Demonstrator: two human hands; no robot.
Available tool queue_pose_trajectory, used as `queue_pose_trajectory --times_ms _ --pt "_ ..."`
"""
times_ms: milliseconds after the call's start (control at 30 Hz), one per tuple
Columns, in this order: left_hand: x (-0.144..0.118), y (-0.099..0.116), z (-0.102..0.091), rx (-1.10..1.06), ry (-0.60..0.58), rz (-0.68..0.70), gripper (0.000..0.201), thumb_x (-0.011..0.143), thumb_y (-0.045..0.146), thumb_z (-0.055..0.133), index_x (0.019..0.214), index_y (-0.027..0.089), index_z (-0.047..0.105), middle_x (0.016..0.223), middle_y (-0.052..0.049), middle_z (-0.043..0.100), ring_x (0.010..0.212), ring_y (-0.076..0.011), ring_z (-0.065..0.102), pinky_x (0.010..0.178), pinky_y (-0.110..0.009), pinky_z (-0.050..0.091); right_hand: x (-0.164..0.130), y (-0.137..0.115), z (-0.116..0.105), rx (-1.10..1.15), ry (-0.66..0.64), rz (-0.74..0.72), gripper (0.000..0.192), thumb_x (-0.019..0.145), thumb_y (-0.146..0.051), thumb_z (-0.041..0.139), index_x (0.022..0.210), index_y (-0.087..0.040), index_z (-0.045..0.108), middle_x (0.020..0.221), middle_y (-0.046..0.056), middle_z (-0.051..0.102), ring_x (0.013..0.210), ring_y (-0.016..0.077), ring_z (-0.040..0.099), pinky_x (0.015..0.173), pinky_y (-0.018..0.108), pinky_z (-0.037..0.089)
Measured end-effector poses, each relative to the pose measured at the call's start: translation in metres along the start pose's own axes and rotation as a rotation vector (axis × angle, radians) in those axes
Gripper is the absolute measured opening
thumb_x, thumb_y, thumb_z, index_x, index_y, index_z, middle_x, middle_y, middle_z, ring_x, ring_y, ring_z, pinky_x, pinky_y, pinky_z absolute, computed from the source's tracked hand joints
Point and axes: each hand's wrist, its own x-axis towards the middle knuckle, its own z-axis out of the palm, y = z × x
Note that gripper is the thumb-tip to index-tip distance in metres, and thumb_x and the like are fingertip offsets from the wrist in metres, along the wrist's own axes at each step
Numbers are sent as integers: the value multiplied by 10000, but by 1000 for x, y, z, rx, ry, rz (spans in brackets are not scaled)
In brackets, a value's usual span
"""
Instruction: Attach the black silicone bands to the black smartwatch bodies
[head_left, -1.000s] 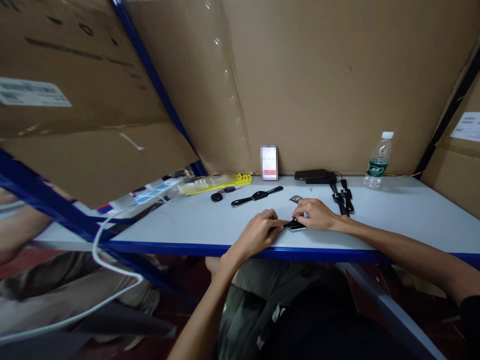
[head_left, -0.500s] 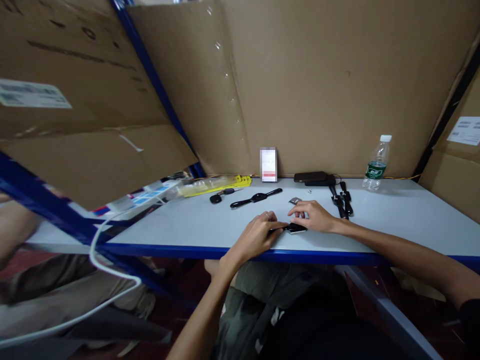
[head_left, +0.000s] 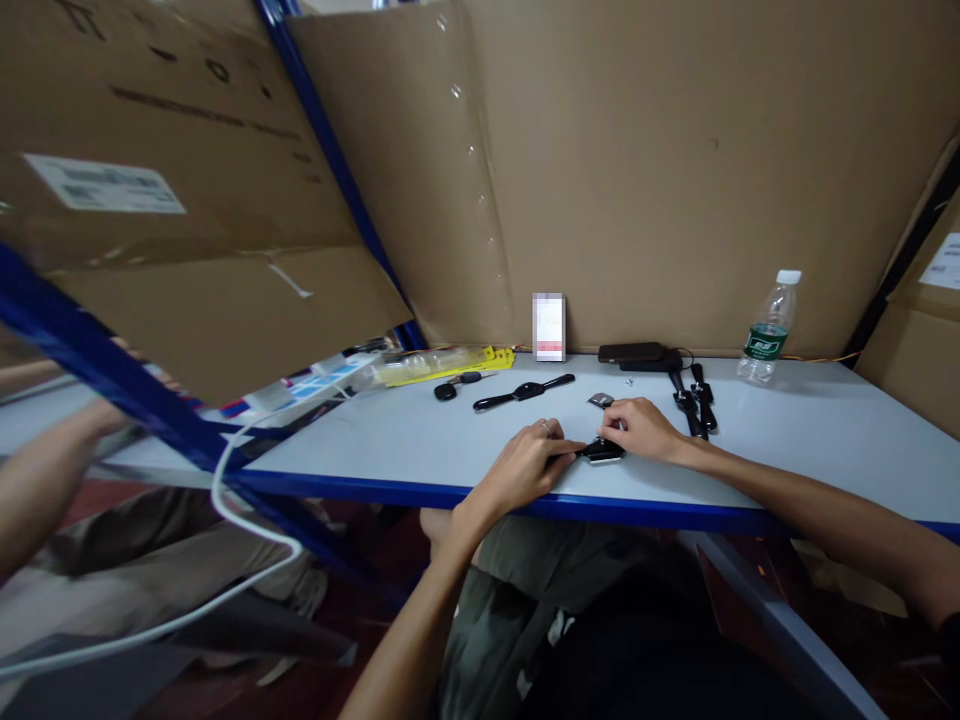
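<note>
— Looking down from the head camera: what are the two hands on?

— Both meet on a small black watch body (head_left: 604,451) lying flat on the pale table (head_left: 787,440), close to its blue front edge. The left hand (head_left: 525,465) is curled, fingertips pressed together against the piece's left end. The right hand (head_left: 645,428) arches over the right end, fingertips bunched and pinching down on it.

— Which way does the piece run?

— Its long axis lies left to right, roughly along the table edge, with a thin bright rim showing on the near side. Which face is up I cannot tell — the fingers cover most of it.

— And around it?

— Just behind the right hand sits a small grey part (head_left: 600,400). Farther back a complete black watch (head_left: 523,392) lies stretched out with its strap slanting up to the right, and a black key fob (head_left: 450,389) is to its left beside a yellow packet (head_left: 450,365). To the right, two black straps (head_left: 697,400) lie side by side; behind them a dark phone (head_left: 631,352), and well apart a water bottle (head_left: 769,328) standing upright against the cardboard wall (head_left: 675,170).

— Anyone else?

— Another person's forearm (head_left: 45,490) shows at the far left, beyond a white cable (head_left: 225,500).
</note>
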Motion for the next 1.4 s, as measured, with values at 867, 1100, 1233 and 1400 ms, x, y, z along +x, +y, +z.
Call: queue_pose_trajectory --times_ms 867,1100,1233,1400 --pt "0 1 -1 22 -2 -1 342 981 205 538 1259 281 723 974 -74 622 931 -211 583 839 -335 465 -7 -5 -6 -70 -25 -144 308 955 -281 567 729 -201 759 746 37 710 699 150 580 654 281 336" --pt "0 2 -2 9 -7 -5 353 983 212 526 1270 286 717 961 -74 616 923 -216 580 831 -344 462 -7 -5 -6 -21 -84 -144 302 954 -332 588 744 -210 768 709 22 696 657 149 565 630 285 316" --pt "0 2 -2 7 -21 -6 347 983 210 527 1264 272 721 971 -78 619 934 -219 580 840 -349 458 -7 -4 -6 -70 -43 -129 333 962 -313 575 710 -198 759 700 40 694 666 155 566 635 291 308" --pt "0 1 -1 10 -18 -8 350 984 212 525 1266 283 719 974 -77 615 937 -220 580 839 -346 458 -8 -4 -5 -21 -79 -157 317 952 -327 594 716 -202 765 672 21 683 619 139 545 624 286 302"
